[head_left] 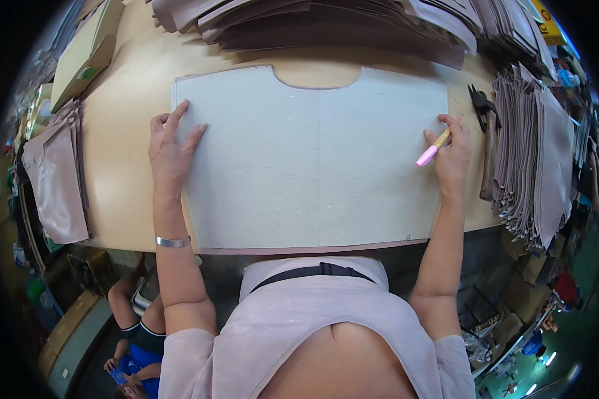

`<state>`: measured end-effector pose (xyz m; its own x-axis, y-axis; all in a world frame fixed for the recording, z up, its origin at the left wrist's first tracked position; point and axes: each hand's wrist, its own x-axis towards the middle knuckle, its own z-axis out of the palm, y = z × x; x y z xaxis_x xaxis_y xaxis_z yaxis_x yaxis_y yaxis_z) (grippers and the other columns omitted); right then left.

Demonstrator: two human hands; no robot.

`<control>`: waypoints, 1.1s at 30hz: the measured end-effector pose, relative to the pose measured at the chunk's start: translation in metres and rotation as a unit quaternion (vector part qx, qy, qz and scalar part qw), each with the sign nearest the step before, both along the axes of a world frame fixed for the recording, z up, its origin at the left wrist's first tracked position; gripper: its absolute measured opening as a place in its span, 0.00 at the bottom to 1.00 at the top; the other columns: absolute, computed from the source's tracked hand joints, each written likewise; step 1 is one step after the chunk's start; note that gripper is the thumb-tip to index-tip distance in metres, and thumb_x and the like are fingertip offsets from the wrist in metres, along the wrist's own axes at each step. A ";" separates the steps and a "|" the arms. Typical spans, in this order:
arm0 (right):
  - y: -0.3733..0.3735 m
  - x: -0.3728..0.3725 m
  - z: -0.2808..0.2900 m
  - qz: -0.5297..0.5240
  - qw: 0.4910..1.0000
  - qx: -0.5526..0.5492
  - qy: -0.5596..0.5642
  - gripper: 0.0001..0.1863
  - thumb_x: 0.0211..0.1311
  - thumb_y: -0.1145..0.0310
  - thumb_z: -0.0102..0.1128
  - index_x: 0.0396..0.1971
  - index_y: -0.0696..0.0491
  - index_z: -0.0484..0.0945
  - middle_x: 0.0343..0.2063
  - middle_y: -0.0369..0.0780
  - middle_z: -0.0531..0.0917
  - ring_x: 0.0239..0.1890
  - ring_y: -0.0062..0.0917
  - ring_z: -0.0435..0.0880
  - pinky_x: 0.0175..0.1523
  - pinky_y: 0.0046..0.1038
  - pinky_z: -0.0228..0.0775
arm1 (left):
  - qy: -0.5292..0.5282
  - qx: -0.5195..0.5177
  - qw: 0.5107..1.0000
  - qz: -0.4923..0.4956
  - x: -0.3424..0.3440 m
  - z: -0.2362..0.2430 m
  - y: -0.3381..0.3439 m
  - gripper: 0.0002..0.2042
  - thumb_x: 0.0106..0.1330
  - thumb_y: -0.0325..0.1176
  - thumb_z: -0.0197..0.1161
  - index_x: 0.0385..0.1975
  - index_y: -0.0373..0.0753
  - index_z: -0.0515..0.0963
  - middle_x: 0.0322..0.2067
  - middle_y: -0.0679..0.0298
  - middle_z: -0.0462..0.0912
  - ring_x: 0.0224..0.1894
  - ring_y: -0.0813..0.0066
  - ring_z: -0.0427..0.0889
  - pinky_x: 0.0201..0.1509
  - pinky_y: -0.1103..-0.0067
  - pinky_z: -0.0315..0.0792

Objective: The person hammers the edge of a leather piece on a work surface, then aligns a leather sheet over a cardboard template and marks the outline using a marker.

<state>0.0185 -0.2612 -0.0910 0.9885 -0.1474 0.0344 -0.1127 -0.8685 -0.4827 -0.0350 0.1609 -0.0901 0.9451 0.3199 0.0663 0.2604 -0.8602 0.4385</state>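
Observation:
A large pale grey pattern sheet (313, 159), with a curved notch at its top and a line down its middle, lies on the wooden table (120, 173) with pinkish material showing at its lower edge. My left hand (174, 149) rests on the sheet's left edge, thumb and fingers apart. My right hand (452, 153) is at the sheet's right edge with a pink and gold pen (436, 146) held in it, pointing down and leftward.
Stacked mauve pieces lie along the back (333, 26), right (526, 153) and left (56, 173). Black-handled tools (484, 106) sit right of the sheet; a pale block (83, 53) is back left. A person in blue (146, 359) is below the table's left side.

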 end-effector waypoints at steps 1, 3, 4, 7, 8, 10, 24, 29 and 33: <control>-0.001 0.000 -0.001 -0.002 1.000 0.000 0.000 0.22 0.45 0.70 0.67 0.44 0.51 0.75 0.39 0.44 0.73 0.43 0.38 0.74 0.47 0.34 0.66 | 0.003 0.002 1.000 0.002 0.000 0.000 0.000 0.23 0.54 0.41 0.66 0.50 0.47 0.74 0.42 0.58 0.70 0.40 0.65 0.75 0.44 0.73 0.71; -0.001 0.000 -0.001 -0.003 1.000 0.005 0.000 0.21 0.45 0.70 0.67 0.44 0.51 0.75 0.39 0.44 0.73 0.44 0.38 0.74 0.47 0.34 0.66 | 0.006 0.010 1.000 0.004 0.001 0.001 -0.001 0.23 0.53 0.41 0.66 0.50 0.47 0.74 0.42 0.57 0.70 0.39 0.65 0.75 0.44 0.72 0.72; -0.001 0.001 -0.001 -0.003 1.000 0.008 0.001 0.21 0.46 0.69 0.67 0.44 0.51 0.75 0.39 0.44 0.73 0.44 0.37 0.74 0.47 0.34 0.66 | 0.006 0.017 1.000 0.004 0.001 0.001 -0.001 0.23 0.53 0.41 0.66 0.50 0.48 0.74 0.42 0.57 0.70 0.39 0.64 0.75 0.43 0.72 0.72; 0.000 0.001 0.000 -0.003 1.000 0.006 0.004 0.22 0.46 0.69 0.67 0.44 0.51 0.75 0.39 0.44 0.73 0.44 0.37 0.74 0.47 0.34 0.66 | 0.013 0.032 0.999 0.003 0.003 0.001 0.000 0.22 0.54 0.42 0.65 0.50 0.48 0.74 0.43 0.58 0.70 0.39 0.64 0.76 0.42 0.72 0.72; 0.000 0.001 0.000 -0.004 1.000 0.004 0.005 0.22 0.46 0.69 0.67 0.44 0.51 0.75 0.39 0.44 0.73 0.44 0.37 0.74 0.47 0.34 0.66 | 0.017 0.036 0.999 0.002 0.004 0.001 0.000 0.22 0.55 0.43 0.65 0.50 0.49 0.74 0.43 0.59 0.70 0.39 0.64 0.76 0.42 0.72 0.72; 0.000 0.001 -0.001 0.004 1.000 -0.004 -0.005 0.22 0.45 0.69 0.67 0.44 0.51 0.75 0.39 0.44 0.73 0.43 0.38 0.74 0.47 0.34 0.66 | 0.084 0.109 0.990 0.037 0.007 0.021 -0.017 0.21 0.56 0.44 0.63 0.50 0.48 0.74 0.44 0.61 0.72 0.44 0.65 0.74 0.45 0.72 0.70; 0.002 -0.002 0.000 0.029 0.999 -0.008 -0.039 0.21 0.45 0.70 0.66 0.43 0.54 0.74 0.37 0.46 0.72 0.41 0.40 0.74 0.45 0.35 0.66 | -0.127 0.143 0.966 -0.175 0.072 -0.030 -0.056 0.15 0.60 0.43 0.57 0.45 0.47 0.74 0.46 0.63 0.73 0.52 0.66 0.70 0.64 0.59 0.50; 0.006 -0.003 0.004 0.007 1.000 0.004 -0.021 0.21 0.46 0.70 0.66 0.43 0.53 0.73 0.38 0.46 0.72 0.41 0.40 0.74 0.45 0.35 0.66 | -0.108 0.137 0.968 -0.181 0.076 -0.031 -0.053 0.15 0.60 0.43 0.57 0.45 0.48 0.73 0.46 0.64 0.72 0.51 0.65 0.70 0.64 0.58 0.50; 0.003 -0.002 0.001 0.007 1.000 0.000 -0.017 0.21 0.46 0.70 0.66 0.44 0.53 0.73 0.39 0.46 0.72 0.41 0.41 0.74 0.45 0.36 0.67 | -0.110 0.146 0.966 -0.185 0.078 -0.031 -0.053 0.14 0.60 0.42 0.57 0.45 0.48 0.72 0.45 0.65 0.72 0.51 0.65 0.70 0.63 0.59 0.50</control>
<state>0.0164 -0.2582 -0.0904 0.9887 -0.1334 0.0679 -0.0841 -0.8703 -0.4852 0.0427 0.1080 -0.1212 0.9438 -0.0987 0.3155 -0.1598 -0.9717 0.1739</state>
